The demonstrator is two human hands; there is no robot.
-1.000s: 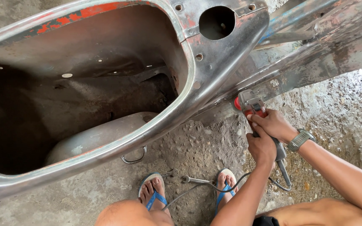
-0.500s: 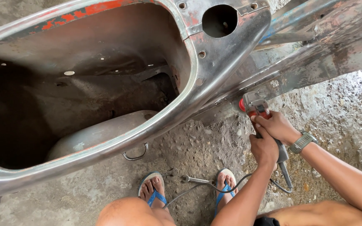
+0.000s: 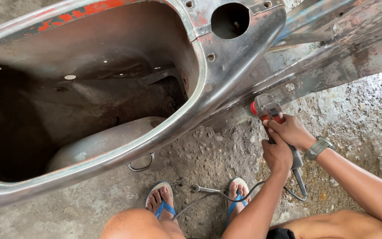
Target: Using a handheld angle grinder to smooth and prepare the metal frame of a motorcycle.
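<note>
Looking down from the head cam, only one view is given, so it is taken region by region. Upper left to centre of frame: a stripped scooter body shell is seen w/ its hollow interior open to the camera, mostly bare grey metal, w/ red paint remnants left along the top rim and a round hole at top centre. Right of centre: an angle grinder is held against the shell's lower edge where the beam-like section runs off to upper right. The right hand is wrapped over the grinder body just behind the head, fingers fully closed on it; a wristwatch is worn on that arm. The left hand is clamped round the handle further back, fingers curled tight too. A power cord is trailed from the tool's rear toward bottom centre. Bottom centre: two feet in blue-strapped sandals are planted on the rough concrete floor, w/ a spanner-like tool lying between them. Progress, judged: most of the shell looks already stripped; paint and rust patches at top rim and on the upper-right section appear still to be ground off. Whether the disc is spinning can't be told.
</note>
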